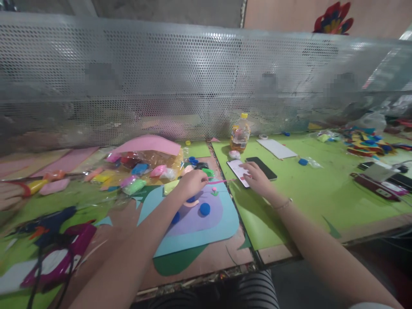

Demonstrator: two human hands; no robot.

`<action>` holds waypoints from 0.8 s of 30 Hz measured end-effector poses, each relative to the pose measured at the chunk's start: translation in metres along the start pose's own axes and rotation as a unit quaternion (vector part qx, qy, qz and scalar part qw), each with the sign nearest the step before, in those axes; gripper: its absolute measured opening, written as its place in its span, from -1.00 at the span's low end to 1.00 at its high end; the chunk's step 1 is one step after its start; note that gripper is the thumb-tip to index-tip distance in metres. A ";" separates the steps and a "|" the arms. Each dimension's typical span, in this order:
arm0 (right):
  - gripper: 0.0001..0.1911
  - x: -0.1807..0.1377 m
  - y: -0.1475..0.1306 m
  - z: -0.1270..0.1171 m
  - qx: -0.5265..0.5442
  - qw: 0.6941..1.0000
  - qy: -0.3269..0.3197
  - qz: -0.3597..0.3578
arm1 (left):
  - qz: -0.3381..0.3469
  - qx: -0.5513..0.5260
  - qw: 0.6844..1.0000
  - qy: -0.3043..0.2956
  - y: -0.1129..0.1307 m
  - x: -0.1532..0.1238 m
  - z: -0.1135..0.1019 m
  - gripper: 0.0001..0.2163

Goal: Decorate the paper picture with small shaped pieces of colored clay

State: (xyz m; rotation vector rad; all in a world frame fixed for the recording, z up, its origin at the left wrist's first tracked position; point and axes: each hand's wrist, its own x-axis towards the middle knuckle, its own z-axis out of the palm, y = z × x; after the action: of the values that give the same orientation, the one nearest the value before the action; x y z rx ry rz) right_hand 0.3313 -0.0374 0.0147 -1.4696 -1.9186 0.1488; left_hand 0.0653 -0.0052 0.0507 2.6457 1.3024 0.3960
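My left hand is closed in a pinch on one end of a thin pink strip. It hovers above a craft sheet of light blue and lavender layers. On the sheet lie a blue ball, a small pink flower with green leaves and a pale curved piece, partly behind my wrist. The strip stretches right towards a phone with a lit white screen. My right hand is over that phone, fingers extended onto or just above its screen. A dark phone lies just beyond.
Bags of coloured clay and a pink foam sheet are at left, near a glue gun and another person's hand. A bottle stands behind the phones. Perforated metal panels border the back.
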 end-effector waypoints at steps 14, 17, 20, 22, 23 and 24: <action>-0.81 -0.011 -0.037 0.049 0.020 0.988 -0.091 -0.126 | 0.016 0.030 0.999 -0.026 0.008 -0.002 0.002 -0.86; -0.82 -0.007 -0.031 0.051 0.044 0.988 -0.084 -0.125 | 0.013 0.044 0.999 -0.021 0.010 -0.002 0.000 -0.86; -0.84 0.000 -0.022 0.052 0.069 0.989 -0.081 -0.107 | 0.011 0.046 0.999 -0.020 0.014 -0.003 0.000 -0.85; -0.86 0.005 -0.016 0.051 0.079 0.990 -0.076 -0.089 | 0.007 0.048 0.999 -0.019 0.015 -0.003 0.001 -0.84; -0.87 0.006 -0.014 0.051 0.080 0.991 -0.075 -0.082 | 0.004 0.050 0.999 -0.018 0.015 -0.004 0.002 -0.84; -0.87 0.008 -0.012 0.051 0.080 0.991 -0.077 -0.078 | 0.000 0.052 0.999 -0.014 0.015 -0.004 0.003 -0.83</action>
State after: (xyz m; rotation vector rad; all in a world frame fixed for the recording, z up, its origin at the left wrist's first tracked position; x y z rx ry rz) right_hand 0.2909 -0.0185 -0.0140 -1.2287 -2.0849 0.3451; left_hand 0.0754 -0.0172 0.0508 2.7250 1.3508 0.2977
